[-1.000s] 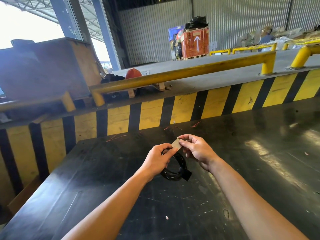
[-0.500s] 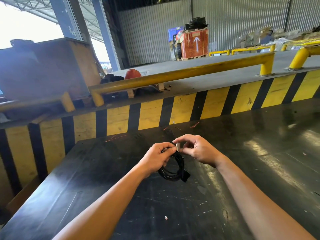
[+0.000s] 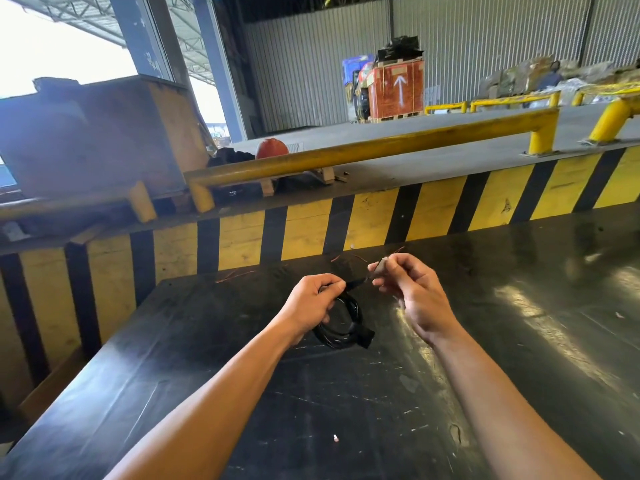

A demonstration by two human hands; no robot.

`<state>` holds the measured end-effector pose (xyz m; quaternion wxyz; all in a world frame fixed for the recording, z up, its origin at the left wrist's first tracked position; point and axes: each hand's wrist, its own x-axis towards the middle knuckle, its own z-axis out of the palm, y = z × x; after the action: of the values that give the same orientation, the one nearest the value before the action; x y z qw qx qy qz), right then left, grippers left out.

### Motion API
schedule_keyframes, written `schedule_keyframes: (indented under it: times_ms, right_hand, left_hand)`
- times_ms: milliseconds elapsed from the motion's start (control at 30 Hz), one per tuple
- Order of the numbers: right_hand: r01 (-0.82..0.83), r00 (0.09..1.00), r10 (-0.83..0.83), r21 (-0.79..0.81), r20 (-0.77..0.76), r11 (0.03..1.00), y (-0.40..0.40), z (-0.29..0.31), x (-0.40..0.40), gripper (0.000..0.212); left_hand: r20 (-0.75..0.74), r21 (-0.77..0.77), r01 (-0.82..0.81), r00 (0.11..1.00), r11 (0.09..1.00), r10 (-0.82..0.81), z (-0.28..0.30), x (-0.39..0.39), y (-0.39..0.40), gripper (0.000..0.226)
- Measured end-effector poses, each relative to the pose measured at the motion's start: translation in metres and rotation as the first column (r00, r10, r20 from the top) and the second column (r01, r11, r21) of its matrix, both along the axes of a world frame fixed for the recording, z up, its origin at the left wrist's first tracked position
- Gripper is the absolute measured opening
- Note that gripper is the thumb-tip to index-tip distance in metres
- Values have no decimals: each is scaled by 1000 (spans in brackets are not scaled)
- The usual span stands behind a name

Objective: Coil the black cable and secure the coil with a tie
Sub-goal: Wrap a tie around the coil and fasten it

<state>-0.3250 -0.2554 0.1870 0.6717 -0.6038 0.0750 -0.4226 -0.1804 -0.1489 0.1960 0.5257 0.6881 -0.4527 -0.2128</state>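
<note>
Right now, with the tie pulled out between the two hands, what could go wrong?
1. The left hand pinches only the top of the black cable coil; the loops hanging below could spring loose.
2. The right hand holds the small tan tab by the fingertips; it may slip while the black tie is stretched.

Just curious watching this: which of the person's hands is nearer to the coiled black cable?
The left. The left hand grips the coiled black cable at its top edge, touching it. The right hand is up and to the right, apart from the coil, pinching a small tan piece.
</note>
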Motion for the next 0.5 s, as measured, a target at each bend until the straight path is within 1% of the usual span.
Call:
schedule_keyframes:
  times_ms: [100, 233, 267, 333, 400, 433, 500]
  right_hand:
    - [1, 1000, -1, 53, -9, 999, 4, 3, 0, 16]
    - [25, 999, -24, 27, -45, 999, 4, 6, -1, 3]
    - [41, 996, -43, -18, -82, 999, 2, 5, -2, 2]
    - [101, 968, -140, -185, -208, 977, -3, 3, -3, 11]
    - [123, 896, -266, -378, -355, 918, -9, 2, -3, 26]
    - [84, 859, -290, -444, -421, 892, -10, 2, -3, 33]
    - [-43, 818, -238, -468, -524, 883, -10, 2, -2, 41]
  left_hand:
    - [21, 26, 28, 999, 999, -28, 1, 2, 2, 22]
    - [78, 72, 54, 995, 996, -60, 8, 1, 2, 18]
    - [88, 75, 50, 995, 996, -56, 9, 2, 3, 18]
    - [104, 63, 31, 994, 998, -38, 11, 5, 5, 18]
    - [97, 45, 15, 995, 999, -19, 14, 7, 6, 16]
    - [84, 38, 14, 996, 999, -17, 15, 8, 6, 15]
    - [64, 34, 21, 998, 999, -23, 16, 7, 6, 15]
